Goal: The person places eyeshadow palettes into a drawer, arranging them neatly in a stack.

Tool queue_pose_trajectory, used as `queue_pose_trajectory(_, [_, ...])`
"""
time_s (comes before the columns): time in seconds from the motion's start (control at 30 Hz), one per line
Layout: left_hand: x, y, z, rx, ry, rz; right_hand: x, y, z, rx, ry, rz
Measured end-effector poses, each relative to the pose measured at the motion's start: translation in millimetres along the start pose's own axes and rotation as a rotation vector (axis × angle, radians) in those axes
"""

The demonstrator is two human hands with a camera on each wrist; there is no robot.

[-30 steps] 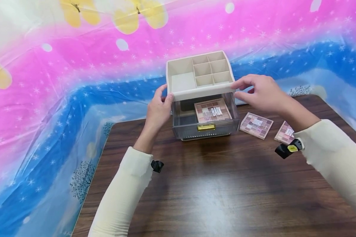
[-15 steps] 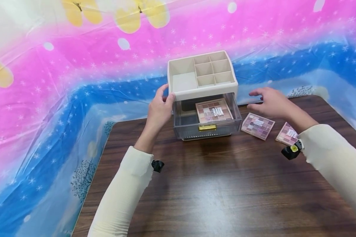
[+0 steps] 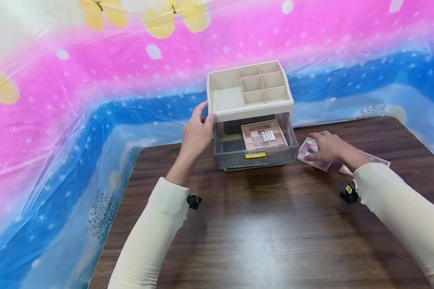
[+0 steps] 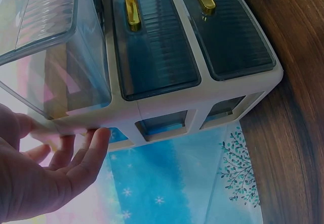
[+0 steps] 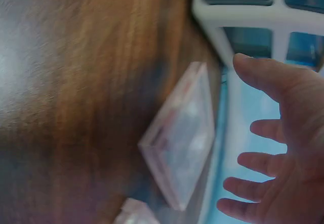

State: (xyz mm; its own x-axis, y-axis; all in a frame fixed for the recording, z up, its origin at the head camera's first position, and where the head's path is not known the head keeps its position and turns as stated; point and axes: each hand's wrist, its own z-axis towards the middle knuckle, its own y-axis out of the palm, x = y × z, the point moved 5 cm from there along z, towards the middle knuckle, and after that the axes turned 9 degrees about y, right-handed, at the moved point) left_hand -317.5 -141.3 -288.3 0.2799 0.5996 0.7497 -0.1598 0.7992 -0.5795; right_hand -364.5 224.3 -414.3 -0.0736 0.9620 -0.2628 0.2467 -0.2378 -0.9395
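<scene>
Two eyeshadow palettes (image 3: 312,154) lie on the desk (image 3: 260,224) right of centre frame, just beside the organizer (image 3: 251,114). Right hand (image 3: 327,146) hangs over the nearer one, fingers spread and relaxed, holding nothing; contact can't be told, wrist view is blurred. Left hand (image 3: 195,132) rests straight fingers against the organizer's left side, likely to steady it. Top drawer (image 3: 254,142) stands pulled out, a third palette (image 3: 264,134) flat inside. Colourful backdrop (image 3: 76,100) fills upper frame. Versus a second ago: right hand has left the organizer's top rim and dropped lower right to the palettes; left hand unchanged.
</scene>
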Motion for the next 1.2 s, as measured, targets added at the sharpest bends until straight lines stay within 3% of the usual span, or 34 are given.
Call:
queue_pose_trajectory(0.37, [0.3,-0.5,-0.1,0.003,0.001,-0.001,18.7,20.0,4.2,-0.041,0.07,-0.05])
queue_pose_trajectory(0.67, [-0.9,3.6,-1.2,-0.002,0.002,0.004,34.9,33.7,6.2,-0.048,0.047,-0.061])
queue_pose_trajectory(0.97, [-1.8,3.4,-0.8,0.003,0.001,0.007,35.7,26.0,9.3,0.044,-0.015,-0.061])
queue_pose_trajectory(1.2, [-0.6,0.6,0.0,0.007,0.002,0.007,25.2,0.8,1.9,0.095,-0.067,-0.03])
